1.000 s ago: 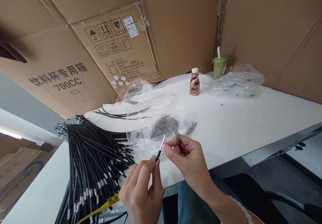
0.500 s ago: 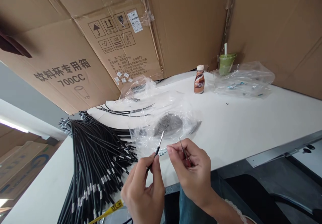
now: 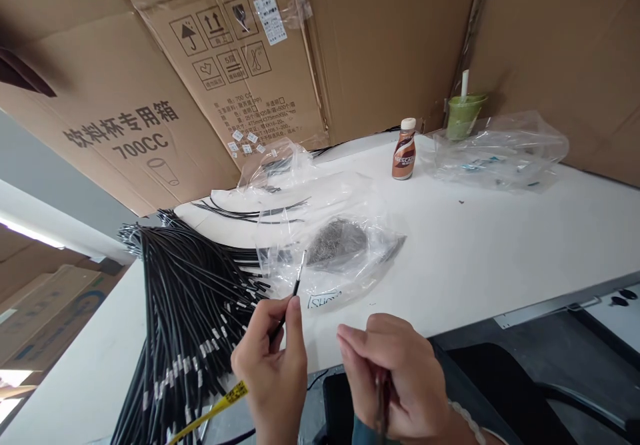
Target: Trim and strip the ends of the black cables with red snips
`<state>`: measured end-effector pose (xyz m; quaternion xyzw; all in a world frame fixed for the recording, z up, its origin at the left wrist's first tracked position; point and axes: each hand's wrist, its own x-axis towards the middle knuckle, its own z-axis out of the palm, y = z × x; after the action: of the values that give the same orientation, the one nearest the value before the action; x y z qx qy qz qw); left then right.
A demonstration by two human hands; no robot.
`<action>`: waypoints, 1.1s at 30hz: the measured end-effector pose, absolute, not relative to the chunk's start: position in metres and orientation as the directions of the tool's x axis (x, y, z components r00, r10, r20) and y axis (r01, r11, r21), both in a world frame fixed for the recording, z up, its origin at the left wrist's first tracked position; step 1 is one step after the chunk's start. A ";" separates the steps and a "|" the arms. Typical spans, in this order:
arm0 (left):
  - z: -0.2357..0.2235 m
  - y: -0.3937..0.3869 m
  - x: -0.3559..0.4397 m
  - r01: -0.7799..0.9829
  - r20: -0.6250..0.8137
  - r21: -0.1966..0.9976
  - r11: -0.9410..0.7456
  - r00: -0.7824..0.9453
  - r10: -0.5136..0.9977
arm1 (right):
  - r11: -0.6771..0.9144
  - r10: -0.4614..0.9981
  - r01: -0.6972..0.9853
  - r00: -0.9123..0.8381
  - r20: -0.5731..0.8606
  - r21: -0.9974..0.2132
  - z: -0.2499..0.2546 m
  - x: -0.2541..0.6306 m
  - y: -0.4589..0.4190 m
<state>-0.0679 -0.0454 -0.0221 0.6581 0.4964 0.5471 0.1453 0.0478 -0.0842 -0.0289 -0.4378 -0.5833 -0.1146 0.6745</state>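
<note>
My left hand (image 3: 273,365) pinches a thin black cable (image 3: 290,295) whose bare metal tip points up toward a clear plastic bag (image 3: 330,248) of small grey metal parts. My right hand (image 3: 395,378) is curled near the table's front edge, closed around a red-handled tool (image 3: 383,398) that is mostly hidden in the palm. A big bundle of black cables (image 3: 185,312) with white end marks lies to the left, tied by a yellow band (image 3: 220,402).
White table (image 3: 500,245) with cardboard sheets (image 3: 350,45) standing behind it. A brown drink bottle (image 3: 404,158), a green cup with a straw (image 3: 463,115) and another clear bag (image 3: 500,152) are at the back right. Loose black cables (image 3: 250,210) lie behind the parts bag.
My right hand has drawn back toward me and lowered, turning the red tool down into the palm. My left hand with the cable shifted slightly left. The view tilted a little.
</note>
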 end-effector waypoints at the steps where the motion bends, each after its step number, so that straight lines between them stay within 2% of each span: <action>1: -0.022 -0.045 -0.069 0.477 0.570 0.745 -0.467 -0.090 0.817 | 0.584 0.379 0.627 0.352 0.856 -0.516 -0.031 0.051 -0.084; 3: -0.021 -0.044 -0.070 0.446 0.554 0.767 -0.461 -0.097 0.827 | 0.560 0.445 0.525 0.462 0.767 -0.641 -0.034 0.060 -0.083; 5: -0.020 -0.044 -0.070 0.425 0.525 0.792 -0.439 -0.107 0.844 | 0.505 0.588 0.449 0.446 0.675 -0.737 -0.035 0.074 -0.080; 8: -0.020 -0.041 -0.069 0.406 0.472 0.827 -0.388 -0.129 0.872 | 0.402 0.805 0.381 0.287 0.520 -0.832 -0.032 0.096 -0.074; 11: -0.023 -0.036 -0.068 0.392 0.420 0.855 -0.339 -0.142 0.896 | 0.345 0.902 0.430 0.092 0.421 -0.834 -0.028 0.106 -0.068; 13: -0.025 -0.032 -0.068 0.385 0.397 0.867 -0.316 -0.152 0.905 | 0.328 0.920 0.505 0.018 0.390 -0.798 -0.026 0.107 -0.062; 17: -0.029 -0.030 -0.067 0.404 0.382 0.867 -0.291 -0.163 0.910 | 0.309 0.923 0.607 -0.006 0.385 -0.732 -0.026 0.101 -0.047; 25: -0.037 -0.029 -0.067 0.524 0.443 0.796 -0.304 -0.162 0.882 | 0.245 0.958 0.521 -0.001 0.287 -0.818 -0.031 0.094 -0.032; 33: -0.041 -0.026 -0.065 0.682 0.577 0.628 -0.375 -0.084 0.813 | 0.108 0.993 0.536 -0.011 0.120 -0.837 -0.022 0.093 -0.027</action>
<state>-0.0647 -0.0257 -0.0411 0.6732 0.5551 0.4838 0.0674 0.0934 -0.0274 -0.0220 -0.5946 -0.6427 0.3043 0.3752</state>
